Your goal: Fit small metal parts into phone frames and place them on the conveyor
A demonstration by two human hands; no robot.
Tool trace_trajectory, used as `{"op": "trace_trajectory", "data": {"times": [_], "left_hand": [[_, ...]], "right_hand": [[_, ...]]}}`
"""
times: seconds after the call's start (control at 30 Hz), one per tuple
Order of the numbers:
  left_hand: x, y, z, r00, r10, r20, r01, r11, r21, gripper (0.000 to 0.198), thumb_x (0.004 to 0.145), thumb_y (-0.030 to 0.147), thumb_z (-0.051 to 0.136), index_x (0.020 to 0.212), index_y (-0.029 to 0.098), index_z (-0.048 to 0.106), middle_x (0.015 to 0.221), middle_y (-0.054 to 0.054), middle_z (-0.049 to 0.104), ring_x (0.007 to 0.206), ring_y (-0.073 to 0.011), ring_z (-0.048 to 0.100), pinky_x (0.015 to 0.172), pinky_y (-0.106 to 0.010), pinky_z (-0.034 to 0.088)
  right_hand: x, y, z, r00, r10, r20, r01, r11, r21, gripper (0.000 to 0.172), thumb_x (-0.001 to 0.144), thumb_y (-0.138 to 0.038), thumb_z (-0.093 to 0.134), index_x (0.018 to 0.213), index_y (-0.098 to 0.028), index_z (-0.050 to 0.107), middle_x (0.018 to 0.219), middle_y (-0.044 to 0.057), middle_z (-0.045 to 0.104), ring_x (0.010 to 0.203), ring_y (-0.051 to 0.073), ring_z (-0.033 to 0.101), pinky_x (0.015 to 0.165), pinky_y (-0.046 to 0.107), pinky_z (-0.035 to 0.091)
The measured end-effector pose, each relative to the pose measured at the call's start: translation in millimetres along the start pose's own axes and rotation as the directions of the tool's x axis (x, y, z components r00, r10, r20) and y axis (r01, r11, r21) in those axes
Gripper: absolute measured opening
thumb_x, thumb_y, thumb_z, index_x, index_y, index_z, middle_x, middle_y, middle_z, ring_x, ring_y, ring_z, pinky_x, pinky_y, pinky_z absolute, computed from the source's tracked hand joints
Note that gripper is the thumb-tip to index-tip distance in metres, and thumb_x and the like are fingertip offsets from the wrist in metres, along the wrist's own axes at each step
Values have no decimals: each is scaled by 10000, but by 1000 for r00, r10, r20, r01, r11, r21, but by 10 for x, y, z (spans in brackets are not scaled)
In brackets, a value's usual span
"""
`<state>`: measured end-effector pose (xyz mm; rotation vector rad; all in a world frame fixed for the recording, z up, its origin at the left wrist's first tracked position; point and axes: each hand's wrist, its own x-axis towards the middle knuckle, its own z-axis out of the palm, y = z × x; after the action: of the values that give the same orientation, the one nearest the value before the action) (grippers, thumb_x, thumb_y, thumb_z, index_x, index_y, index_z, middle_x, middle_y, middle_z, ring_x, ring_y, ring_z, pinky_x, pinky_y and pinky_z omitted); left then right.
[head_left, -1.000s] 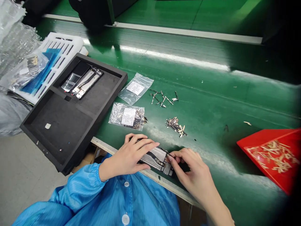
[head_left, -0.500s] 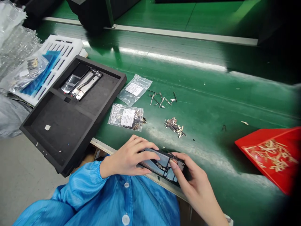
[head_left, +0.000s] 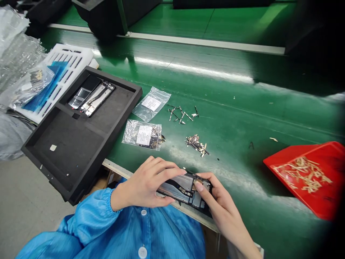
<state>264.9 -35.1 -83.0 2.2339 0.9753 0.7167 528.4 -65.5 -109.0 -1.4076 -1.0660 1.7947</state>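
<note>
Both hands hold an opened phone frame (head_left: 181, 187) at the front edge of the bench, its inner side facing up. My left hand (head_left: 151, 181) grips the left end, thumb along the near edge and fingers over the far edge. My right hand (head_left: 219, 205) is closed around the right end, its thumb pressing on a small part near the top of the frame; that part is mostly hidden. Just beyond the phone lies a pile of small dark and gold strips (head_left: 196, 145). Thin black flex strips (head_left: 181, 114) are scattered farther back.
Left stands a black foam tray (head_left: 106, 147) holding phone parts (head_left: 97, 99). Two labelled plastic bags (head_left: 144, 135) lie beside it. A red bin (head_left: 326, 153) with pale scraps is at right. Behind the tray are a white foam rack (head_left: 78, 54) and clear plastic packaging (head_left: 16, 54).
The phone has tilted slightly, so its inner metal now looks greyer. My left fingers have shifted a little along the far edge. The whole view has moved slightly.
</note>
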Motion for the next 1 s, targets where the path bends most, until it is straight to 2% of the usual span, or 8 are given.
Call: {"op": "trace_trajectory", "data": {"times": [0.13, 0.23, 0.37, 0.5, 0.63, 0.73, 0.87, 1.0], "left_hand": [[3, 70, 15, 999, -48, 21, 47, 999, 27, 766, 927, 397, 777, 1586, 246, 417, 1413, -121, 697, 1143, -289, 672, 917, -417, 473], [3, 99, 28, 994, -103, 36, 103, 995, 17, 939, 855, 395, 818, 1647, 246, 337, 1425, -117, 702, 1104, -295, 668, 949, -443, 489], [4, 96, 24, 991, -121, 62, 121, 993, 15, 1039, 818, 406, 855, 1677, 241, 295, 1384, -107, 728, 1028, -278, 665, 988, -462, 503], [18, 83, -28, 990, -94, 103, 89, 995, 48, 987, 856, 398, 848, 1670, 242, 313, 1385, -102, 725, 1024, -271, 657, 941, -440, 506], [32, 68, -84, 989, -87, 117, 87, 996, -1, 967, 858, 527, 870, 1638, 218, 387, 1331, -92, 734, 1028, -263, 662, 910, -421, 493], [38, 40, -40, 995, -96, 21, 96, 995, 16, 786, 926, 566, 831, 1534, 185, 509, 1225, -82, 769, 959, -241, 666, 848, -399, 469], [58, -7, 108, 971, -73, -229, 83, 996, 32, 264, 1059, 289, 736, 1289, 211, 633, 1091, -15, 818, 844, -173, 652, 773, -353, 418], [75, -24, 224, 909, -82, -408, 74, 997, -36, 168, 1027, 177, 764, 1148, 229, 659, 983, 25, 833, 843, -166, 630, 808, -353, 434]], "right_hand": [[27, 5, 52, 995, 9, -101, -5, 999, 40, 405, 1009, -632, 719, 1100, -246, 635, 801, 2, 651, 703, 158, 583, 631, 227, 519], [44, -1, 19, 997, -24, -77, 28, 998, 48, 379, 1032, -618, 678, 1084, -242, 671, 813, 5, 659, 708, 158, 601, 634, 227, 528], [90, -6, -89, 983, -180, -38, 169, 967, -189, 333, 1059, -544, 672, 1189, -243, 727, 1015, 54, 752, 839, 186, 705, 717, 251, 589], [157, -15, -141, 827, -552, -106, 460, 774, -435, 166, 1031, -332, 749, 1177, -253, 743, 1042, 67, 742, 923, 201, 726, 797, 293, 611], [185, -75, -171, 697, -715, 63, 610, 544, -576, 137, 1006, -133, 742, 1056, -258, 768, 1001, 50, 741, 875, 189, 725, 781, 311, 597], [200, -105, -172, 660, -741, 128, 649, 476, -593, 192, 1005, -71, 716, 1075, -245, 755, 1008, 44, 741, 872, 179, 731, 785, 306, 600], [232, -105, -143, 589, -795, 147, 706, 418, -571, 226, 987, -6, 691, 1069, -212, 731, 1009, 51, 725, 872, 173, 732, 789, 302, 607], [226, -108, -110, 518, -833, 195, 760, 344, -551, 256, 971, 43, 671, 1078, -184, 723, 1012, 64, 715, 878, 178, 731, 797, 313, 613]]}}
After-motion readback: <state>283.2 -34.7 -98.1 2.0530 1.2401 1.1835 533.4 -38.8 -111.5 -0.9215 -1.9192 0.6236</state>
